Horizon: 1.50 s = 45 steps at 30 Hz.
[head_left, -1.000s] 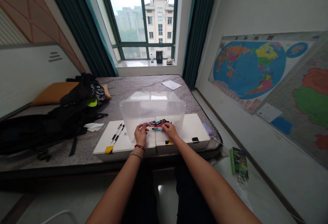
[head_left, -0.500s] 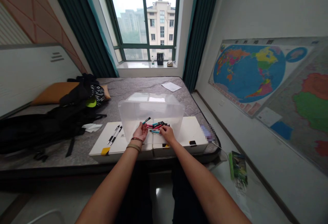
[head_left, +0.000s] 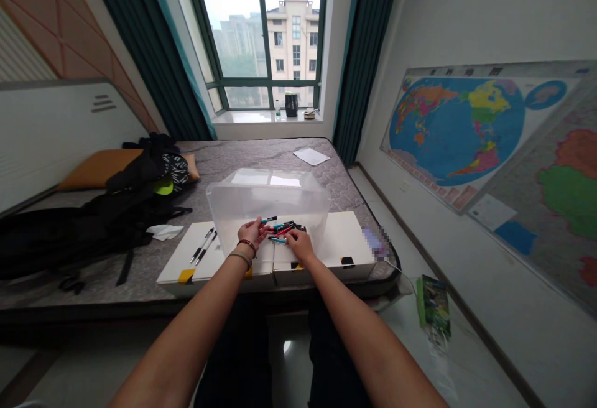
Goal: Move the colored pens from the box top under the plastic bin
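My left hand (head_left: 252,232), with bracelets at the wrist, is closed on a teal and black pen (head_left: 269,219) that points to the right. My right hand (head_left: 299,244) pinches the right end of a light blue pen (head_left: 277,240). Just beyond the fingers lies a loose pile of pens (head_left: 285,227) in red, black and teal. A clear plastic bin (head_left: 233,209) stands behind and around the pile, its opening apparently towards me. Two black-and-white pens (head_left: 203,246) lie side by side to the left of the bin.
White flat boxes (head_left: 345,234) on the mattress (head_left: 261,150) serve as the work surface. A pixelated object (head_left: 375,241) lies at their right end. Black bags (head_left: 93,227) and a white tissue (head_left: 165,232) are on the left. A paper sheet (head_left: 311,157) lies further back.
My left hand has turned over, and its pen now lies flatter. My right hand still grips the light blue pen. The view has shifted slightly.
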Motion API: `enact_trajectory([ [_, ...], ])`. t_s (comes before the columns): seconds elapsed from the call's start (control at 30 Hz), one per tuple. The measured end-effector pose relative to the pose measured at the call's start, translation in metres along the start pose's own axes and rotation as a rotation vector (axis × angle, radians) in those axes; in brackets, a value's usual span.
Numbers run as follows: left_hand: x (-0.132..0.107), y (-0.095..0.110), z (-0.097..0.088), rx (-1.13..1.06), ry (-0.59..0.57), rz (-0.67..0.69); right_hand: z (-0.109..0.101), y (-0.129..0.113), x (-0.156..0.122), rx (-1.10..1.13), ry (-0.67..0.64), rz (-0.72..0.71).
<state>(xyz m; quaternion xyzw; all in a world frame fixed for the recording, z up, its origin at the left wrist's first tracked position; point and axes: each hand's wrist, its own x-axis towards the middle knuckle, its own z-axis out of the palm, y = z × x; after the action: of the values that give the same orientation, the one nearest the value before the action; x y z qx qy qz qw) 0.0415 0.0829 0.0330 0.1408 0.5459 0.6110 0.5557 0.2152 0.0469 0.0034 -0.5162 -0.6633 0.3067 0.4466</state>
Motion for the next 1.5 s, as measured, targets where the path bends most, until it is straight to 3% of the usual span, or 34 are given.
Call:
enact_trajectory([
  [0.3, -0.025, -0.018, 0.007, 0.08, 0.006, 0.128, 0.001, 0.001, 0.0, -0.028, -0.008, -0.012],
  [0.47, -0.037, -0.026, 0.008, 0.177, -0.07, 0.401, 0.001, 0.001, 0.0, -0.035, -0.011, -0.011],
  [0.63, -0.061, -0.035, -0.011, 0.39, -0.194, 0.568, 0.001, 0.001, 0.0, -0.054, -0.017, -0.017],
  [0.8, -0.101, -0.045, -0.039, 0.506, -0.262, 0.566, 0.001, -0.003, -0.004, -0.069, 0.027, -0.034],
  [0.93, -0.119, -0.044, -0.061, 0.505, -0.241, 0.57, -0.002, -0.009, -0.007, -0.09, 0.027, -0.062],
  [1.1, -0.115, -0.023, -0.083, 0.494, -0.17, 0.557, -0.006, -0.016, -0.009, -0.184, -0.044, -0.1],
  [1.23, -0.1, -0.011, -0.085, 0.501, -0.191, 0.547, -0.009, -0.02, -0.013, -0.299, -0.126, -0.167],
  [1.37, -0.079, -0.022, -0.077, 0.858, -0.291, 0.712, -0.01, -0.021, -0.016, -0.375, -0.23, -0.244],
  [1.5, -0.059, -0.042, -0.072, 1.196, -0.238, 0.805, -0.013, -0.018, -0.018, -0.409, -0.268, -0.263],
])
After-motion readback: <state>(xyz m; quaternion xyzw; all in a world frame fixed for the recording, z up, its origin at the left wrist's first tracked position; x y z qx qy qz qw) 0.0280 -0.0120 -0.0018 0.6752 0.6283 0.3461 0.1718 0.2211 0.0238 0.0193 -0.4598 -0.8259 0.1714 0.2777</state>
